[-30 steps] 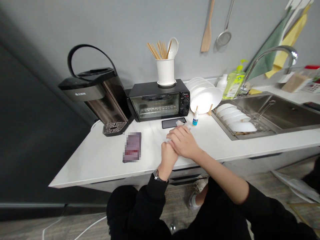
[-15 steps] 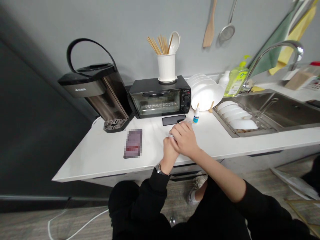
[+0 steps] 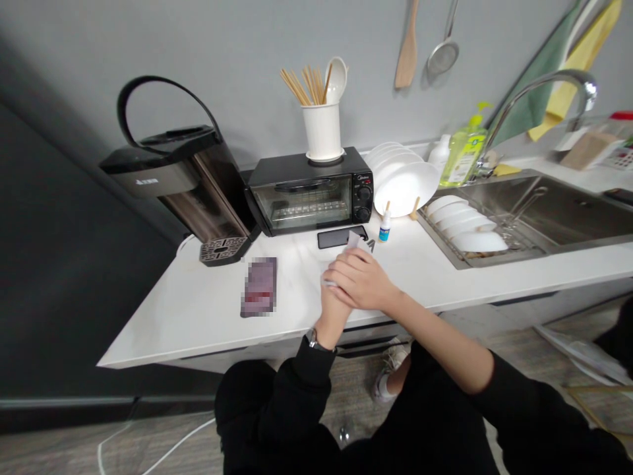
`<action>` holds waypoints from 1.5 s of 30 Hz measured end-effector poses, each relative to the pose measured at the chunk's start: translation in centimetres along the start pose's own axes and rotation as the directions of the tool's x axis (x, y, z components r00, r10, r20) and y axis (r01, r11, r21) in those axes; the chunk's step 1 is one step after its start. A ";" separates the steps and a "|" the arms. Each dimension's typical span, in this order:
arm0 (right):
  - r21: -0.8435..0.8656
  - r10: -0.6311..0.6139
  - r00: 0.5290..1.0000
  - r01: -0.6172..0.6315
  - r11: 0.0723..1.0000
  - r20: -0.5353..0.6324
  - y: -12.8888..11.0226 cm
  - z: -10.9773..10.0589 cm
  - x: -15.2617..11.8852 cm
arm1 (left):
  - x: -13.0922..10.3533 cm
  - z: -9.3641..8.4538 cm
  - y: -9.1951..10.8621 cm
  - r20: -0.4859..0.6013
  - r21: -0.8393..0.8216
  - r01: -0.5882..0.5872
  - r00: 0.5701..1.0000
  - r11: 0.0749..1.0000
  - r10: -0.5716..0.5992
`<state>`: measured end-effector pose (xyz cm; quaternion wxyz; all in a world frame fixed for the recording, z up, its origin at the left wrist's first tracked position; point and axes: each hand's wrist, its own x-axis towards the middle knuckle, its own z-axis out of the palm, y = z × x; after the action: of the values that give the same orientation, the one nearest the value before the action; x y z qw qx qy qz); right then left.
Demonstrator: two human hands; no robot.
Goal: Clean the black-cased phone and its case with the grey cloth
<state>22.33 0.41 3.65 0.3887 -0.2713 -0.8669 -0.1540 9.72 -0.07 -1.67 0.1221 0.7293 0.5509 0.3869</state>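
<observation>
My right hand (image 3: 362, 278) lies over my left hand (image 3: 334, 309) above the white counter, its fingers wrapped round a white tissue (image 3: 353, 240) that sticks out at the top. Most of my left hand's fingers are hidden under the right one, and a bit of white shows between the hands. Just behind them lies a dark phone (image 3: 341, 237). A small dark letter-like piece (image 3: 370, 245) shows beside the tissue. To the right stands a small white bottle with a blue label (image 3: 384, 227). A blurred-out flat item (image 3: 260, 286) rests on the counter to the left.
A black toaster oven (image 3: 306, 198) carries a white holder (image 3: 322, 132) with chopsticks. At the left stands a tall dark appliance (image 3: 198, 178). White plates (image 3: 406, 188), a soap bottle (image 3: 463, 155) and a sink (image 3: 568, 211) with bowls (image 3: 469, 227) are at the right.
My right hand has shifted slightly down and over the left. More of the white tissue now sticks up above the fingers. The whole view has shifted a little.
</observation>
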 end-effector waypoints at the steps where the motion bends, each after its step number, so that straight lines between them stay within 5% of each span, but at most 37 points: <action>1: -0.018 -0.001 1.000 0.001 1.000 0.005 -0.1 0.1 0.1 | 0.0 0.0 0.0 0.009 0.006 0.003 1.000 1.000 -0.003; 6: -0.073 0.024 1.000 -0.023 0.997 0.012 0.0 0.6 0.2 | 0.0 -0.1 0.2 0.050 0.024 0.027 0.998 0.999 -0.028; 9: -0.075 0.128 0.987 -0.136 0.988 -0.102 1.3 0.7 -0.5 | -0.7 -0.3 -0.3 0.116 -0.037 0.022 0.993 0.999 -0.017; 12: 0.016 0.366 0.903 -0.372 0.928 -0.224 3.0 0.6 -2.3 | -1.7 -0.9 -1.1 0.163 -0.118 0.020 0.987 0.993 -0.001; 16: 0.058 0.566 0.780 -0.574 0.817 -0.268 3.7 1.0 -5.1 | -2.7 -1.6 -2.0 0.070 -0.169 -0.022 0.997 0.985 0.035; 19: 0.031 0.553 0.814 -0.557 0.830 -0.177 1.1 1.7 -6.4 | -3.0 -1.4 -2.4 0.042 -0.128 -0.050 0.998 0.991 0.055; 22: 0.070 0.339 0.934 -0.348 0.935 0.114 -2.0 1.9 -6.6 | -3.0 -1.2 -2.7 0.069 -0.136 -0.061 0.995 0.989 0.071; 24: 0.089 0.244 0.943 -0.270 0.959 0.228 -2.7 1.6 -6.6 | -3.0 -1.1 -2.8 0.080 -0.143 -0.060 0.994 0.988 0.072; 28: -0.058 0.479 0.874 -0.475 0.878 0.080 -1.9 1.1 -7.0 | -3.1 -1.3 -2.6 0.053 -0.136 -0.062 0.996 0.989 0.070; 32: 0.087 0.222 0.940 -0.252 0.964 0.259 -1.4 1.2 -7.6 | -3.1 -1.3 -2.4 0.035 -0.173 -0.103 0.993 0.979 0.111; 36: -0.090 0.570 0.822 -0.568 0.818 0.002 -1.3 0.8 -8.0 | -3.1 -1.4 -2.4 0.058 -0.157 -0.078 0.994 0.985 0.088; 39: 0.047 0.300 0.925 -0.319 0.946 0.235 -2.2 0.6 -7.8 | -3.1 -1.5 -2.4 0.049 -0.144 -0.065 0.996 0.987 0.073; 43: -0.012 0.488 0.868 -0.489 0.872 0.091 -3.6 1.0 -7.2 | -3.2 -1.4 -2.5 0.057 -0.160 -0.119 0.990 0.980 0.130; 45: 0.027 0.445 0.886 -0.451 0.892 0.130 -4.0 1.3 -7.2 | -3.3 -1.4 -2.5 0.043 -0.152 -0.132 0.989 0.980 0.140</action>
<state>23.16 -4.69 -2.85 0.3684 -0.4619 -0.8066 -0.0192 6.65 -2.44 -3.67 0.1640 0.7644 0.4658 0.4145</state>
